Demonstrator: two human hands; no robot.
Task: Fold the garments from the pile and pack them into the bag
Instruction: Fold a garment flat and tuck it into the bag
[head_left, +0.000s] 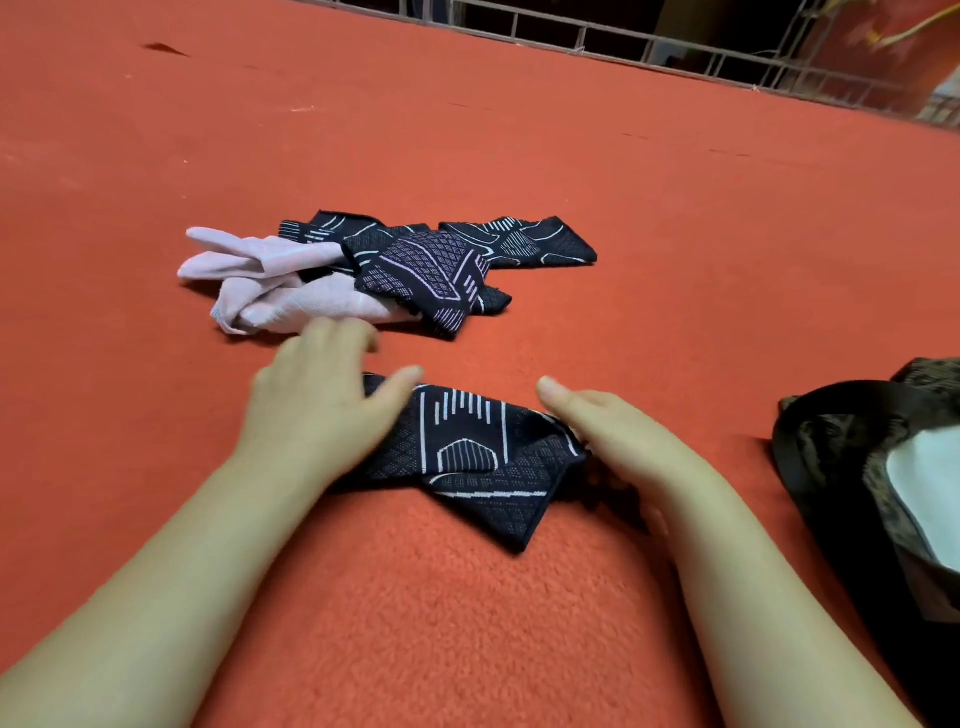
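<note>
From the head view, your left hand (317, 395) lies spread flat on a dark patterned cloth (467, 457) on the red carpet (467, 623), likely pinning it for folding. Your right hand (613, 441) grips its other end, fingers tucked under. The pile (384, 270) waits beyond; the bag (831, 467) sits at right.
</note>
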